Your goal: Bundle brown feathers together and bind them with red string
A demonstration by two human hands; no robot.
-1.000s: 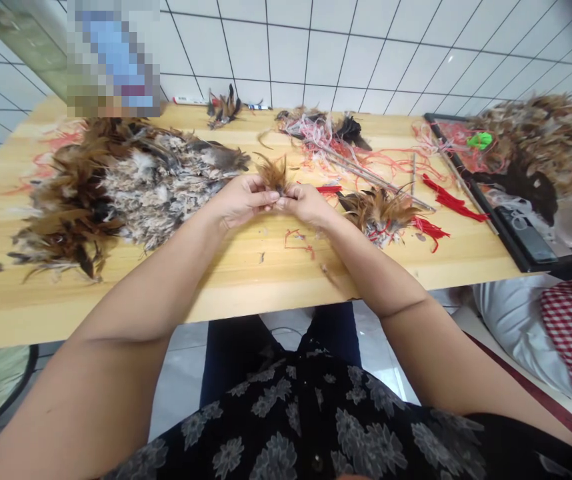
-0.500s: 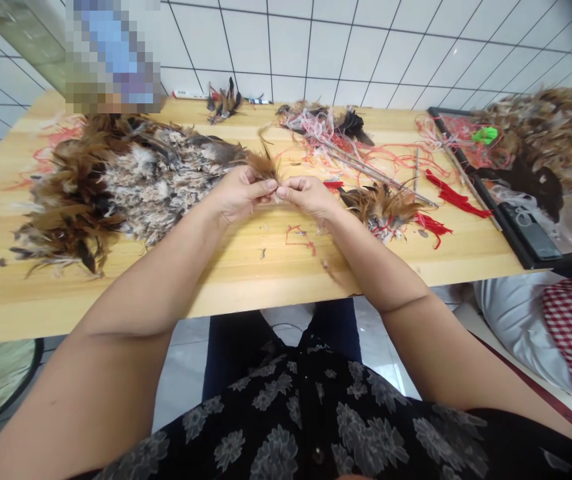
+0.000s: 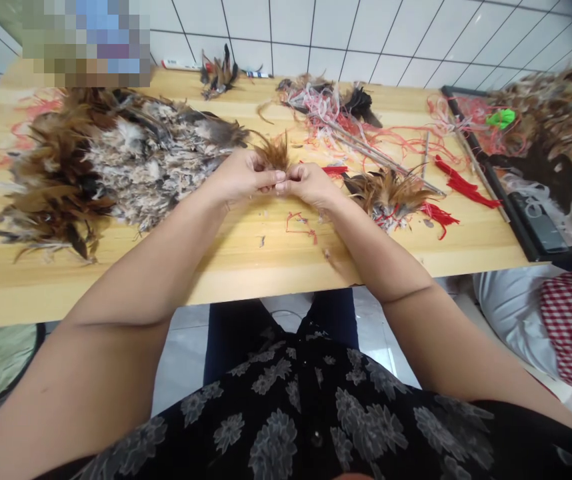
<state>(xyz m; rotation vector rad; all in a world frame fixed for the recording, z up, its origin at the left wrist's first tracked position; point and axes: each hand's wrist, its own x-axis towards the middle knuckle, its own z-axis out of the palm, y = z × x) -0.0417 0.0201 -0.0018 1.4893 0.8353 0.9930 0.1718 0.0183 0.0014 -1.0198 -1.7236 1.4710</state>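
A small tuft of brown feathers (image 3: 275, 155) stands up from the fingers of my left hand (image 3: 249, 179), which pinches its lower end. My right hand (image 3: 309, 185) is closed too, thumb against fingertips, right beside the left fingertips at the base of the tuft; what it pinches is too small to make out. Left of my hands lies a large heap of feathers (image 3: 151, 160), pale quill ends in the middle and brown tips around. Close to my right wrist rests a bundle of brown feathers (image 3: 386, 190) with red string about it.
Thin sticks (image 3: 366, 150) and tangled pink and white strings (image 3: 316, 110) lie behind my hands. Red tassels (image 3: 466, 183) are at the right, before a black-edged tray (image 3: 516, 240) with feathers and a phone (image 3: 539, 220). Markers (image 3: 181, 65) lie by the tiled wall. Someone's checked cloth shows at lower right.
The view has tipped slightly, so the table sits higher in the picture. Between my fingers the brown tuft now stands more upright; both hands stay pinched together.
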